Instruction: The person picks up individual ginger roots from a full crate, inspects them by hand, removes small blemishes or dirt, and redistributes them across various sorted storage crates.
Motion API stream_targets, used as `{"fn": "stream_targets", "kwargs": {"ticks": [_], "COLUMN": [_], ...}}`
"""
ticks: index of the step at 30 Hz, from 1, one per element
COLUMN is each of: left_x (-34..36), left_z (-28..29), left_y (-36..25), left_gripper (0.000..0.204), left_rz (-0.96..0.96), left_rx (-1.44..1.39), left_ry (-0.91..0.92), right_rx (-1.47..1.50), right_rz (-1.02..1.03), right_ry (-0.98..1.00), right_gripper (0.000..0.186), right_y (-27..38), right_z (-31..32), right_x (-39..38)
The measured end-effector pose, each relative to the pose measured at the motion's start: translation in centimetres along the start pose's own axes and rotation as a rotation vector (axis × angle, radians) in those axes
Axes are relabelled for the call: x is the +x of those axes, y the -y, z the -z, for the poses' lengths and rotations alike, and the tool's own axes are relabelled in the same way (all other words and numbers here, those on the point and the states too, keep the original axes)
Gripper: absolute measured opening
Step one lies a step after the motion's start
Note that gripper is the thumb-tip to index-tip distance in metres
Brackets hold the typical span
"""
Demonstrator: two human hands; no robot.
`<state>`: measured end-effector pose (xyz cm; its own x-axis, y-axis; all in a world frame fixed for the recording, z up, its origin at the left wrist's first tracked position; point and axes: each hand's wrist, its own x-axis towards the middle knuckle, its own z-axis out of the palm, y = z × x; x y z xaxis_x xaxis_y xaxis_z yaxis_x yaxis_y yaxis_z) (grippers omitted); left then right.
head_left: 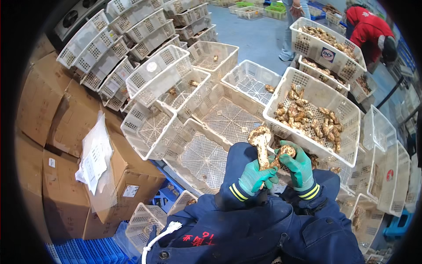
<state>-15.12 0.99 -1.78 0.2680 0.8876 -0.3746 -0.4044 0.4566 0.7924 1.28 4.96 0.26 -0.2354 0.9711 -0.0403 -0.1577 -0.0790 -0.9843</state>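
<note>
My left hand, in a green glove, grips the stem of a long mushroom with a broad pale, speckled cap, held upright above my lap. My right hand, also gloved in green, is closed on a shorter brown-speckled mushroom, just right of the long one. Beyond both hands a white perforated crate holds a pile of similar mushrooms. Left of it stand several white crates, some with a bare mesh base, others with a single mushroom or a few in them.
Stacked white crates stand at the back left and right. Cardboard boxes fill the left side, above blue crates. A person in red bends at the back right; another person's jeans-clad leg shows beside the stack.
</note>
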Motion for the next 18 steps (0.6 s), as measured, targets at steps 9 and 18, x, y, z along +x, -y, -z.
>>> {"fn": "stream_targets", "kwargs": {"ticks": [9, 18], "left_x": [2.0, 1.8], "left_z": [-1.8, -2.0], "left_y": [1.5, 1.1], "left_gripper": [0.041, 0.039], "left_rz": [-0.224, -0.042], "left_rx": [0.016, -0.085], "left_ry": [0.284, 0.298], "right_rx": [0.011, 0.057], "right_rz": [0.073, 0.07], "right_ry": [-0.063, 0.213], "right_gripper": [0.053, 0.057], "right_y": [1.1, 2.4], "right_z": [3.7, 3.0], "right_x": [-1.7, -1.7]}}
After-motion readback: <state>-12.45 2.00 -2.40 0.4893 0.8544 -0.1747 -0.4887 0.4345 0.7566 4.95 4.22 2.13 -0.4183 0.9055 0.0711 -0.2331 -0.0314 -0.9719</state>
